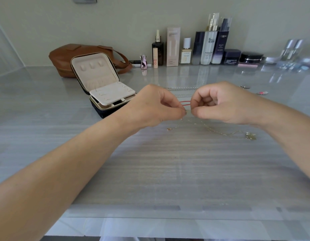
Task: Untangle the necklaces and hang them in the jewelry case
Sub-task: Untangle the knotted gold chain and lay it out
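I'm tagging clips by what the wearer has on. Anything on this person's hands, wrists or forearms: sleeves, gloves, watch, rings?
Nothing worn shows. The left hand and right hand are gloveless, with no rings on the fingers in view. Neither wrist has a watch or bracelet, and the left forearm and right forearm are uncovered to the frame's edge: no sleeve visible.

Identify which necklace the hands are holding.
The gold chain: the left hand and right hand pinch it, while the silver chains and red cord lie behind.

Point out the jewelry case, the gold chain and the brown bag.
jewelry case (pixel 97 70), head view, inside of the open lid.
gold chain (pixel 220 133), head view, slack lower stretch.
brown bag (pixel 64 54), head view, left side.
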